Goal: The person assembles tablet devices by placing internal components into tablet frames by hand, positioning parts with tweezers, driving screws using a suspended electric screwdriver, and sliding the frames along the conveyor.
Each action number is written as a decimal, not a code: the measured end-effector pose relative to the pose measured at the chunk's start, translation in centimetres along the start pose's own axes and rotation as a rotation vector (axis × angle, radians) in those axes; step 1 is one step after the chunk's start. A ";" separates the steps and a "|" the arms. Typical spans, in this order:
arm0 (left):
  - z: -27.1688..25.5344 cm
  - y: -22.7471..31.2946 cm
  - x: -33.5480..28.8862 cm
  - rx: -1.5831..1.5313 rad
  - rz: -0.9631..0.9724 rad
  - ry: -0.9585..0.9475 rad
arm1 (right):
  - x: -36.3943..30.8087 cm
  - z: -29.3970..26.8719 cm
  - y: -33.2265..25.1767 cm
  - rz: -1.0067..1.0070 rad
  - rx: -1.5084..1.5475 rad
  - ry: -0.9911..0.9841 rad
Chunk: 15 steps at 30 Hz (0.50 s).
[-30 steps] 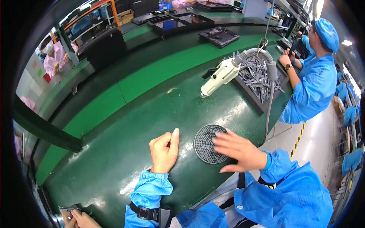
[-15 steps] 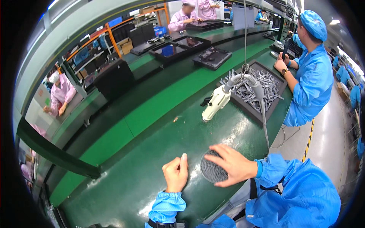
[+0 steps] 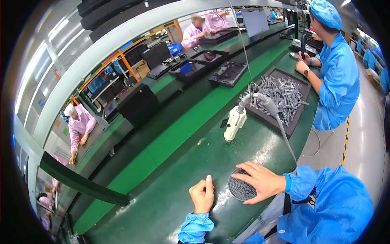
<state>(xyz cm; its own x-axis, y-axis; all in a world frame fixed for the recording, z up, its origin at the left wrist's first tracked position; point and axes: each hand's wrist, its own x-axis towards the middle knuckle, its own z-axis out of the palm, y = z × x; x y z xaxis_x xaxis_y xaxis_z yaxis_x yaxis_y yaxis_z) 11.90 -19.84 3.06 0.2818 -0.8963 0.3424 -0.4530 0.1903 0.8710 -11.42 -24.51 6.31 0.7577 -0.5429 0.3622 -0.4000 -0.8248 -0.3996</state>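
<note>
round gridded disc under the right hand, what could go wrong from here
The right hand is spread over the round gridded disc, so a careless sweep might slide it across the green table. The grey cable runs down close to the right sleeve and might snag on it. Grey parts are heaped in the dark tray, some reaching its rim, so a knock could spill a few.
</note>
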 end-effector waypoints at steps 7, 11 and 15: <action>-0.4 -0.6 0.8 0.071 0.097 0.001 | 0.0 -0.1 -0.4 -0.007 0.030 0.002; 0.0 -0.3 1.1 -0.008 0.070 0.005 | -0.9 -0.7 -0.1 0.033 0.035 -0.033; -0.2 -1.4 0.7 -0.017 0.034 0.010 | 0.9 0.6 -1.6 -0.016 0.102 -0.103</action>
<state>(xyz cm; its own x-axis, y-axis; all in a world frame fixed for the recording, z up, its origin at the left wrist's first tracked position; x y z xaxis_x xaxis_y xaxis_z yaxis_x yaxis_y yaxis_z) 12.91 -20.59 2.16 0.2747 -0.8851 0.3756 -0.4482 0.2278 0.8644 -9.73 -23.55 6.76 0.8143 -0.5067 0.2832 -0.3372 -0.8101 -0.4797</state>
